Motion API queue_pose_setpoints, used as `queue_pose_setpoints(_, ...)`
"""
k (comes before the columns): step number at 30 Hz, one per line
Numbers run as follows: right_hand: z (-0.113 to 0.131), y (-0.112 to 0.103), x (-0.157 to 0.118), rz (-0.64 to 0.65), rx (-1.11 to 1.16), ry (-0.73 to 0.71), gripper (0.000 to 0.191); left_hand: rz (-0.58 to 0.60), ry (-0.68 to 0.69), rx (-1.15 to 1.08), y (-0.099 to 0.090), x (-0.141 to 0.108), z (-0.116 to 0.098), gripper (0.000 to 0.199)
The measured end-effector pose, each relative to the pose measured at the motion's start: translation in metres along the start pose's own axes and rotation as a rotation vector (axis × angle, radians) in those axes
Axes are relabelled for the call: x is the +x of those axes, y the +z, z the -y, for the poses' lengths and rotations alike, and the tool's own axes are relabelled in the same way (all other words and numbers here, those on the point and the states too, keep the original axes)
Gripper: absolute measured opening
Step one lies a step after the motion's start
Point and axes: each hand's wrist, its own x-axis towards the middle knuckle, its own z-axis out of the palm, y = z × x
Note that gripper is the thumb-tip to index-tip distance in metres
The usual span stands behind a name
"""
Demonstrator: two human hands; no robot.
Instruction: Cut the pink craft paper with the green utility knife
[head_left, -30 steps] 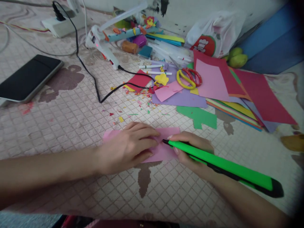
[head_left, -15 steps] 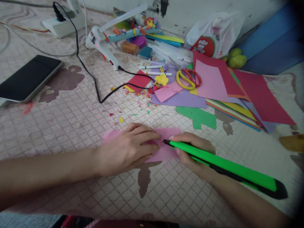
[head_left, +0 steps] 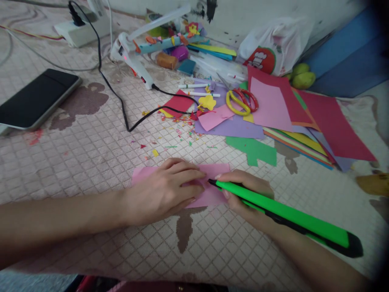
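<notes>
A pink paper strip (head_left: 212, 198) lies on the patterned tablecloth in front of me. My left hand (head_left: 170, 186) rests flat on its left and middle part, fingers spread a little and pointing right. My right hand (head_left: 246, 194) grips a green and black cutter (head_left: 285, 209) near its front end. The cutter's dark tip touches or hovers just over the pink paper, close to my left fingertips. Its long body slants down to the right above my right forearm.
Beyond the strip lie paper scraps, a green paper piece (head_left: 252, 150), scissors (head_left: 238, 102) and stacked coloured paper (head_left: 337, 125). A glue gun (head_left: 135, 65) with a black cord stands behind. At left is a phone (head_left: 38, 99).
The back end of the green cutter has shifted slightly left, and its tip has moved very slightly left on the pink paper. My left hand has stayed in place.
</notes>
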Motion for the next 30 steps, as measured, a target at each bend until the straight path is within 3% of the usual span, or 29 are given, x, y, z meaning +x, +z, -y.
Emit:
queue_pose_setpoints(19, 0.0021, -0.0016, -0.0001, 0.039, 0.009, -0.029, 0.020, -0.009, 0.021, 0.001, 0.0012, 0.0002, 0.0006, 0.024)
queue_pose_setpoints(26, 0.0039, -0.0073, 0.0002, -0.034, 0.039, 0.077, 0.018, -0.027, -0.007, 0.017, -0.0025, -0.0019, -0.0015, 0.021)
queue_pose_setpoints(30, 0.0041, -0.0089, 0.0023, -0.047, 0.051, 0.111, 0.018, -0.076, 0.092, 0.065, -0.0077, -0.0053, -0.0090, 0.019)
